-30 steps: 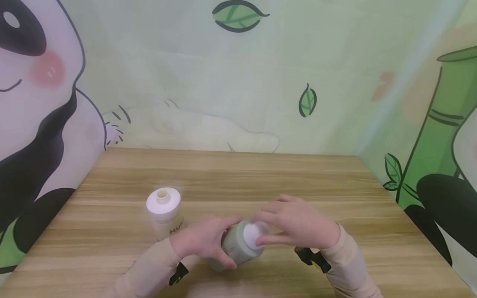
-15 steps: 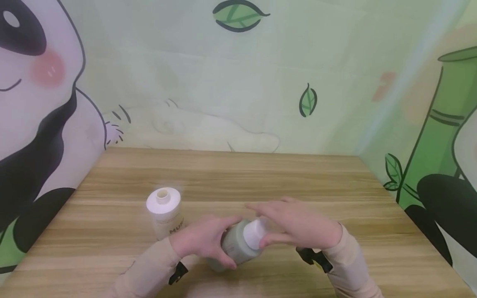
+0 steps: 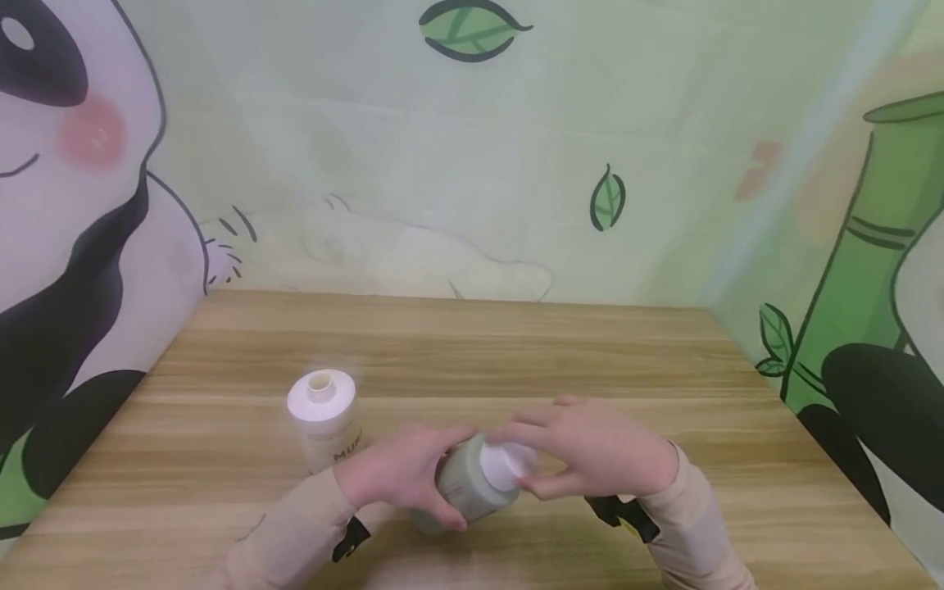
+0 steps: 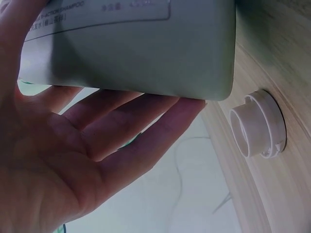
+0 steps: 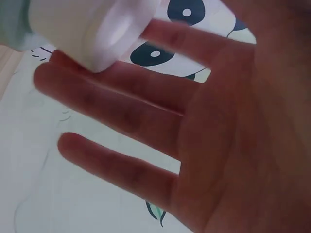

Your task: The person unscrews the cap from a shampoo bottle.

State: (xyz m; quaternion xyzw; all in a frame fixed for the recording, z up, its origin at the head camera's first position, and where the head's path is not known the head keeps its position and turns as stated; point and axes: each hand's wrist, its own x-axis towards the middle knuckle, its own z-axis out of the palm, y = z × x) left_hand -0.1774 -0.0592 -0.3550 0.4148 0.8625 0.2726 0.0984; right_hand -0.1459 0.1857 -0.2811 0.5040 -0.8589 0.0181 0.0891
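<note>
The green bottle (image 3: 472, 485) is leaning tilted between the two hands, near the front of the table (image 3: 627, 352), and its cap (image 3: 506, 467) is facing toward the right hand (image 3: 593, 444). The grip of the left hand (image 3: 398, 469) is wrapping the body of this bottle, thumb on one side and fingers on the other; the grip of the right hand is pinching the cap between thumb and fingers. About the progress, the white bottle (image 3: 322, 430) is looking finished with opening: it is standing upright beyond the left forearm, its neck bare, and a loose cap (image 4: 257, 126), probably its own, is resting on the table with the narrow tube upward. The cap of the green bottle is sitting on its end, so I am judging that the work there is not complete; whether it is being loosened or tightened, I cannot tell. Some fingertips of the right hand are hiding behind the cap and are blurring in the right wrist view, the left hand is covering part of the green bottle, its label is running out of the left wrist view, and whether its base is touching the table is not showing clearly
</note>
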